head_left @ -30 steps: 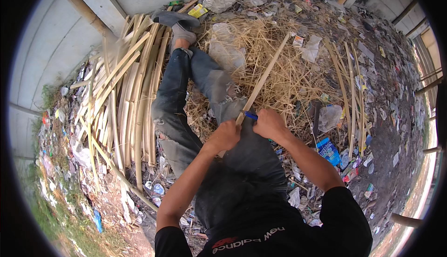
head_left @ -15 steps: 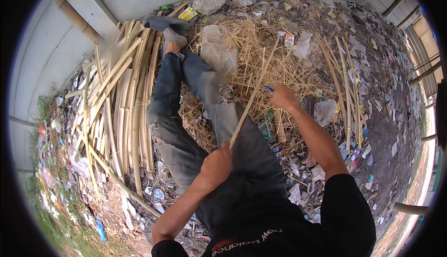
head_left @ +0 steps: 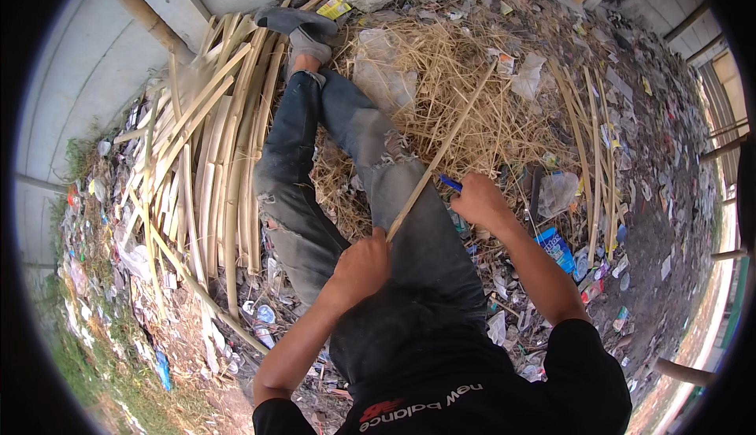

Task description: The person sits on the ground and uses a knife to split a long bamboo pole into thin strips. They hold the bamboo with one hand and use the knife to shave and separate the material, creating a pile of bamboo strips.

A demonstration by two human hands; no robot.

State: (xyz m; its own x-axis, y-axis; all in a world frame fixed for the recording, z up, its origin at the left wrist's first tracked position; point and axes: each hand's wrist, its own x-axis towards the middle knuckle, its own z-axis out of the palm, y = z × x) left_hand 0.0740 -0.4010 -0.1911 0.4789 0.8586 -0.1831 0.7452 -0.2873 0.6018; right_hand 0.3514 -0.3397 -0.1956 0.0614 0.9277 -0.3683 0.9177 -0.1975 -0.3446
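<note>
My left hand [head_left: 361,268] is closed round the near end of a long, narrow bamboo strip [head_left: 442,150]. The strip slants up and to the right, passing over the thigh of my torn jeans [head_left: 295,191] and out above a heap of pale shavings. To the right of the strip, my right hand [head_left: 480,203] is closed on a tool with a blue handle [head_left: 450,183]. Only the blue end sticks out of the fist toward the strip; the rest is hidden, so its kind is unclear. A small gap shows between the blue end and the strip.
A pile of split bamboo strips [head_left: 213,175] lies at my left, beside my legs. More strips [head_left: 596,159] lie at the right. Shavings [head_left: 441,65] cover the ground ahead. Litter is scattered around, including a blue packet [head_left: 556,249] under my right forearm. A pale wall [head_left: 79,96] stands behind.
My right hand has come back nearer my body, alongside the strip. The left hand keeps its grip near my lap. The view has shifted slightly, and the blue packet now shows beside my right forearm.
</note>
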